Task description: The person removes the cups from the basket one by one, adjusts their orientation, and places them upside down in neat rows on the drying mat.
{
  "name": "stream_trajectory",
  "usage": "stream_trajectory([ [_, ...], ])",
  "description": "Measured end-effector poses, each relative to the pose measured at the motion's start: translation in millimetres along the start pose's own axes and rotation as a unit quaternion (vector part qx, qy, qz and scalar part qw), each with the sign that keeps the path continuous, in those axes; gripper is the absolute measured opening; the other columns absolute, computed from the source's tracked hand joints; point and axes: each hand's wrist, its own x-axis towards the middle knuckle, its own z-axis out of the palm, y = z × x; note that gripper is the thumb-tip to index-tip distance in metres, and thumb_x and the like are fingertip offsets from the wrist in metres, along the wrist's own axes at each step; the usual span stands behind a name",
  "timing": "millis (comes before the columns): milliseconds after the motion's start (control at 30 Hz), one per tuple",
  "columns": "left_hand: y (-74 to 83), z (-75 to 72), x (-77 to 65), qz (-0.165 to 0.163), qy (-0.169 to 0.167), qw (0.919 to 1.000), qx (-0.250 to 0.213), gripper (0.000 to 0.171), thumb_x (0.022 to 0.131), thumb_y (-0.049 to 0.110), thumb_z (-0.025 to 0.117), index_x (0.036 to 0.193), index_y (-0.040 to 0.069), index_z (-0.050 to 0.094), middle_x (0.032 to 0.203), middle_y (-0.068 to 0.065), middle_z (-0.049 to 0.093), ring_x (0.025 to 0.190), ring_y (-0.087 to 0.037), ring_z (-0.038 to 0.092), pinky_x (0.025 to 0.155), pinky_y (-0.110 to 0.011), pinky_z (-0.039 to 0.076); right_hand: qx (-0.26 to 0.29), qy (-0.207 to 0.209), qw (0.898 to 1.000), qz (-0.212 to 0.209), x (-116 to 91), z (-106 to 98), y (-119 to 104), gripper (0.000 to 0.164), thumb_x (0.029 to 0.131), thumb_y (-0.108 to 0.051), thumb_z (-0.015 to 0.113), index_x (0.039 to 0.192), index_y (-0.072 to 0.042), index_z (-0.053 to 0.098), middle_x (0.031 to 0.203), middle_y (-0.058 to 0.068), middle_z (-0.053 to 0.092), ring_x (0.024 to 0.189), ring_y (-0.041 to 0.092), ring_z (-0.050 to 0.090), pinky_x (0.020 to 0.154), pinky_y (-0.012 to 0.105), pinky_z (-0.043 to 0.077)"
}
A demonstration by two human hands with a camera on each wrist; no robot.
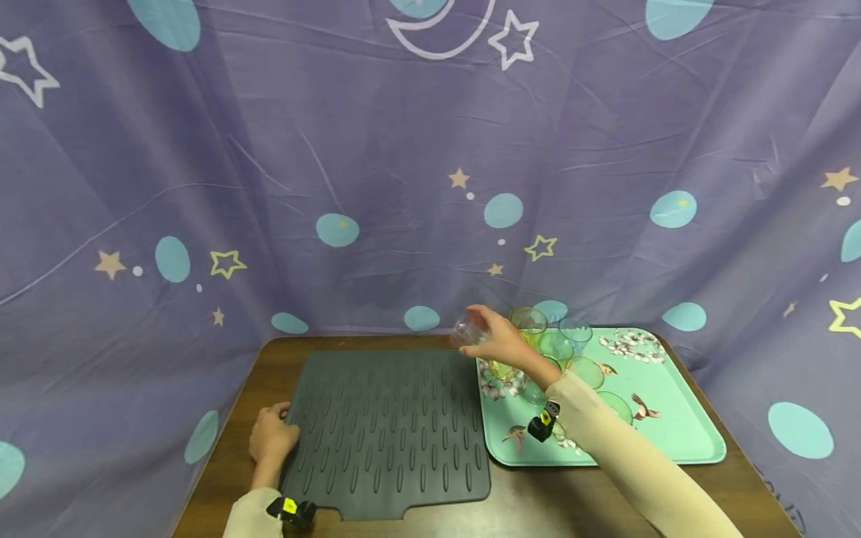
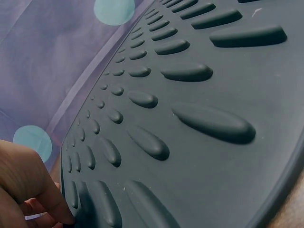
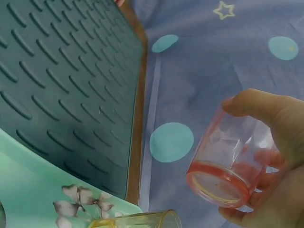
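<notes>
My right hand (image 1: 499, 340) grips a clear pink-tinted drinking glass (image 3: 230, 159) around its side, raised over the back, where the dark mat and the tray meet. Its thick pink base faces the camera in the right wrist view. The dark grey ribbed drying mat (image 1: 390, 426) lies flat on the left of the table. At its left edge, my left hand (image 1: 272, 435) holds the mat with curled fingers; in the left wrist view the fingertips (image 2: 66, 216) are right at the rim.
A mint green tray (image 1: 679, 426) with bird and blossom prints lies right of the mat. Several tinted glasses stand on its left half, among them a yellow glass (image 1: 528, 320) and a blue glass (image 1: 575, 332). A purple patterned curtain (image 1: 403, 187) hangs behind the wooden table (image 1: 531, 508).
</notes>
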Motion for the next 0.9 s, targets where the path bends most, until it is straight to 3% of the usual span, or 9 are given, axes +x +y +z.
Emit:
stream_trajectory([
  [133, -0.3, 0.2, 1.0, -0.001, 0.001, 1.0000, 0.000, 0.056, 0.078, 0.004, 0.055, 0.134, -0.003, 0.057, 0.127, -0.028, 0.055, 0.115, -0.055, 0.056, 0.089, -0.064, 0.046, -0.071, -0.022, 0.997, -0.002, 8, 3, -1, 0.085, 0.083, -0.027, 0.083, 0.153, -0.005, 0.041, 0.150, 0.019, 0.052, 0.138, 0.036, 0.052, 0.109, 0.052, 0.047],
  [267, -1.0, 0.7, 1.6, -0.002, 0.002, 1.0000, 0.001, 0.056, 0.078, 0.003, 0.055, 0.134, -0.003, 0.058, 0.127, -0.027, 0.055, 0.115, -0.054, 0.057, 0.088, -0.064, 0.046, -0.189, -0.027, 0.982, -0.013, 15, 7, -4, 0.085, 0.081, -0.033, 0.084, 0.152, -0.007, 0.045, 0.141, 0.018, 0.058, 0.128, 0.038, 0.057, 0.099, 0.052, 0.052],
  [467, -1.0, 0.7, 1.3, -0.002, 0.000, 1.0000, -0.002, 0.056, 0.078, 0.003, 0.055, 0.134, -0.003, 0.058, 0.128, -0.027, 0.055, 0.115, -0.054, 0.057, 0.088, -0.064, 0.047, -0.340, -0.059, 0.938, -0.029, 25, 14, -14, 0.084, 0.080, -0.034, 0.085, 0.150, -0.009, 0.047, 0.136, 0.019, 0.060, 0.122, 0.039, 0.056, 0.098, 0.055, 0.051],
  [633, -1.4, 0.3, 1.1, -0.003, 0.002, 1.0000, -0.003, 0.056, 0.078, 0.003, 0.054, 0.134, -0.002, 0.058, 0.127, -0.027, 0.055, 0.114, -0.054, 0.057, 0.088, -0.064, 0.047, -0.420, -0.078, 0.902, -0.053, 33, 24, -17, 0.071, 0.088, -0.034, 0.078, 0.148, -0.008, 0.050, 0.129, 0.018, 0.061, 0.116, 0.038, 0.055, 0.095, 0.054, 0.050],
  [800, -2.3, 1.3, 1.8, -0.001, 0.004, 1.0000, -0.004, 0.057, 0.078, 0.003, 0.054, 0.134, -0.002, 0.058, 0.128, -0.027, 0.055, 0.114, -0.054, 0.057, 0.088, -0.063, 0.046, -0.499, -0.084, 0.858, -0.084, 40, 36, -15, 0.063, 0.091, -0.035, 0.076, 0.144, -0.010, 0.053, 0.124, 0.015, 0.063, 0.112, 0.033, 0.056, 0.094, 0.051, 0.049],
  [900, -3.1, 2.8, 2.5, -0.003, 0.006, 1.0000, -0.004, 0.057, 0.077, 0.003, 0.054, 0.134, -0.002, 0.058, 0.127, -0.026, 0.055, 0.114, -0.054, 0.057, 0.088, -0.063, 0.047, -0.518, -0.090, 0.847, -0.082, 45, 43, -13, 0.063, 0.089, -0.032, 0.078, 0.142, -0.012, 0.050, 0.125, 0.012, 0.064, 0.115, 0.032, 0.057, 0.097, 0.050, 0.049],
])
